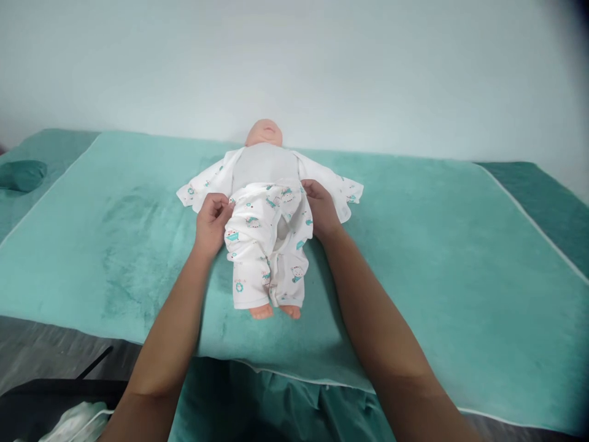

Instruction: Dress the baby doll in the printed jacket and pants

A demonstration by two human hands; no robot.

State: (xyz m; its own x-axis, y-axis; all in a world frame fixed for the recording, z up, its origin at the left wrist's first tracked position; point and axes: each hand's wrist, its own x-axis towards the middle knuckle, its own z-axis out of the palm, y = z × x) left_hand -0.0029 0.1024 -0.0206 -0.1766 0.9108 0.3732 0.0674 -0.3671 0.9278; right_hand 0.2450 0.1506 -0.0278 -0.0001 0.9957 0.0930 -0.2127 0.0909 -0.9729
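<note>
Left hand [214, 224] pinched trousers [253, 242] at waist edge | right hand [321, 210] touched opposite edge, its closure could not be told | trousers, doll [265, 164] lay between hands | risk judged: uneven pulling could twist trousers, drag doll askew

The bare left arm [168, 325] and right arm [381, 313] extend forward, converging toward the hands. Left hand [213, 224]: fingers curled inward, thumb and index finger drawn together in a pinch. Right hand [321, 207]: slightly farther forward, fingers bent, thumb hidden from view.
</note>
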